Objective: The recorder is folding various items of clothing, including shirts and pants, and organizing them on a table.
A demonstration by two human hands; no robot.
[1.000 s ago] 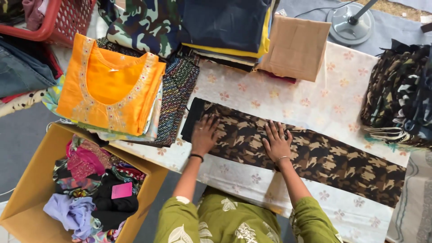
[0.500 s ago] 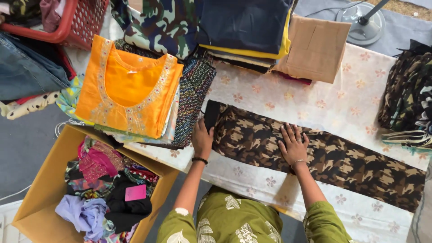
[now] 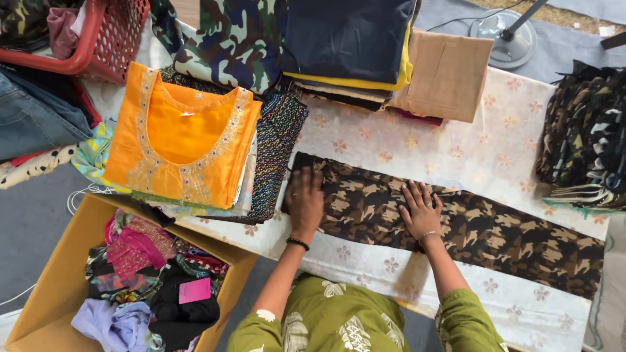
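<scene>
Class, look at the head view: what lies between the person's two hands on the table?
In the head view, only camouflage cloth lies between the left hand and right hand; both rest flat on it.

Two hands flat on a long camouflage cloth.

The left hand [image 3: 304,203] presses palm-down on the near end of the long brown camouflage-print cloth [image 3: 482,231], the right hand [image 3: 420,212] just beside it, both on the worktop [image 3: 456,153] with its white flowered cover. A folded orange embroidered tunic [image 3: 179,140] tops a stack to the left; an open yellow cardboard box [image 3: 45,287] of mixed clothes stands below it.
</scene>
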